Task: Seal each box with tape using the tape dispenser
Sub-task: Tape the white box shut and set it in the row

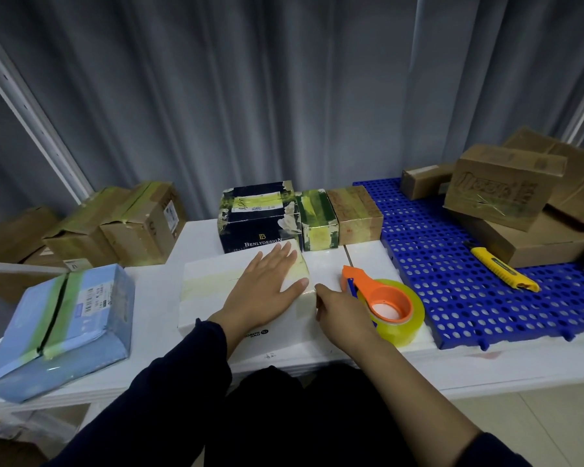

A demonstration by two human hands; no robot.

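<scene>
Left hand (263, 284): flat, palm down, fingers straight and slightly spread, pressing on the top of the white box (209, 291) near its right end; it holds nothing. A pale yellowish tape strip runs across the box top under the fingers. Right hand (346, 315): at the right end of the same box, fingers curled, one fingertip against the box's right edge. The back of the hand hides the grip, so cannot tell whether it holds anything. Tape dispenser (385, 298): orange frame with a roll of clear yellowish tape, lying on the white worktop (361, 261) just right of the right hand, partly covered by it; contact unclear. White box sits centre frame, front edge near the worktop's front edge. Behind it, in a row and touching: dark box (257, 227) printed BENLYDESIGN, green-taped box (317, 220), small brown box (358, 214). Lower left: blue box (64, 318), green tape along its seam, tilted. Upper left: taped cardboard boxes (142, 220). Right: blue perforated mat (452, 271) carrying a yellow utility knife (501, 267) and stacked brown cartons (503, 183). Grey curtain (250, 96) behind everything.
</scene>
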